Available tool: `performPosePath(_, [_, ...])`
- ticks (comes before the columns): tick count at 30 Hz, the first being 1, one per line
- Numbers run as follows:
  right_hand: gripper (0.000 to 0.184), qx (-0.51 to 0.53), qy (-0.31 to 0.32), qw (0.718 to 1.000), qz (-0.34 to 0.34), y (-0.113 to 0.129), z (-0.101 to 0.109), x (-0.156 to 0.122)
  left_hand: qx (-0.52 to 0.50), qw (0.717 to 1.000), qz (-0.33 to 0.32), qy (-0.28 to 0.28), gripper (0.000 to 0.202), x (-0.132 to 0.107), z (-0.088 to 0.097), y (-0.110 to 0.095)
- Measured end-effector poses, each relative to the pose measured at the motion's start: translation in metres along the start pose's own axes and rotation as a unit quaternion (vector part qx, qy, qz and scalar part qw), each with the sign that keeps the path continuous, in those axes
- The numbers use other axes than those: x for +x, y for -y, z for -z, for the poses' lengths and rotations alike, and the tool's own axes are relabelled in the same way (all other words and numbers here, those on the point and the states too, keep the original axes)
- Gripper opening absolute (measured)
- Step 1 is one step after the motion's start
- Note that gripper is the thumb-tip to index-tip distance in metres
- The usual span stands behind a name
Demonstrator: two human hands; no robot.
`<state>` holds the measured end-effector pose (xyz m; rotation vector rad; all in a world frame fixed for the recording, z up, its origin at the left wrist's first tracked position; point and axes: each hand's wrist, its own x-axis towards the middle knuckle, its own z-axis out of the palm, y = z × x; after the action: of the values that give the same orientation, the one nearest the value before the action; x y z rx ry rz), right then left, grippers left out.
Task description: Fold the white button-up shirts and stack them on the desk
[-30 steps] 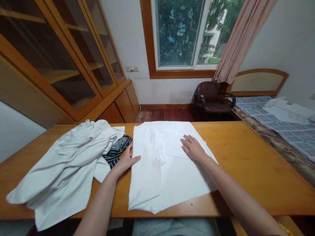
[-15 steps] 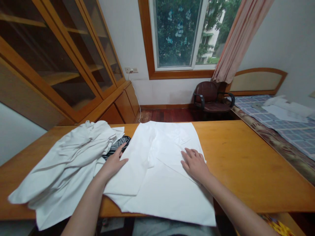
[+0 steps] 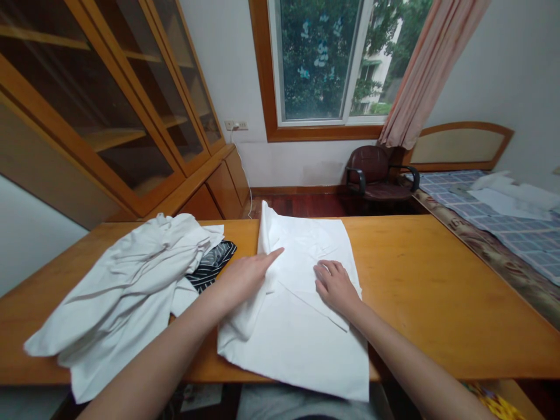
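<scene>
A white shirt (image 3: 306, 350) lies partly folded on the wooden table in front of me, creased near its middle. My left hand (image 3: 251, 274) has the shirt's left side lifted and turned inward; the index finger stretches over the cloth, while the other fingers are largely hidden at the fold. On the right part of the shirt rests my right hand (image 3: 336, 284), palm down, its fingers loosely bent and apart. The shirt's lower edge reaches the table's near edge.
A heap of white cloth (image 3: 126, 280) lies at the left, with black-and-white striped fabric (image 3: 212, 265) beside it. The wooden table (image 3: 420, 280) extends to the right. Beyond it are a brown armchair (image 3: 371, 169) and a bed (image 3: 464, 198); a glass-door cabinet (image 3: 144, 134) stands at the left.
My left hand has moved right, carrying the shirt's left side inward, so the shirt is narrower. More striped fabric shows. My right hand has shifted slightly left.
</scene>
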<state>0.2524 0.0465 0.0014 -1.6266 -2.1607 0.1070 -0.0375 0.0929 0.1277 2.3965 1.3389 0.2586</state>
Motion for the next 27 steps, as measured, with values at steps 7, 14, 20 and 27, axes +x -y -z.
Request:
performPosePath(7, [0.032, 0.277, -0.037, 0.954, -0.107, -0.011, -0.009, 0.034, -0.076, 0.989, -0.105, 0.071, 0.077, 0.004, -0.024, -0.054])
performPosePath(14, [0.045, 0.399, 0.024, 0.898, -0.185, -0.019, -0.014, 0.064, -0.121, 0.986, -0.104, 0.055, 0.071, -0.009, -0.069, -0.062])
performPosePath(20, [0.055, 0.459, 0.044, 0.860, -0.217, -0.008, -0.028, 0.099, -0.114, 0.988, -0.093, 0.046, 0.057, -0.038, -0.081, -0.051])
performPosePath(27, [0.073, 0.510, 0.040, 0.809, -0.290, -0.004, -0.031, 0.130, -0.179, 0.971, 0.076, -0.141, 0.038, -0.031, -0.089, 0.027])
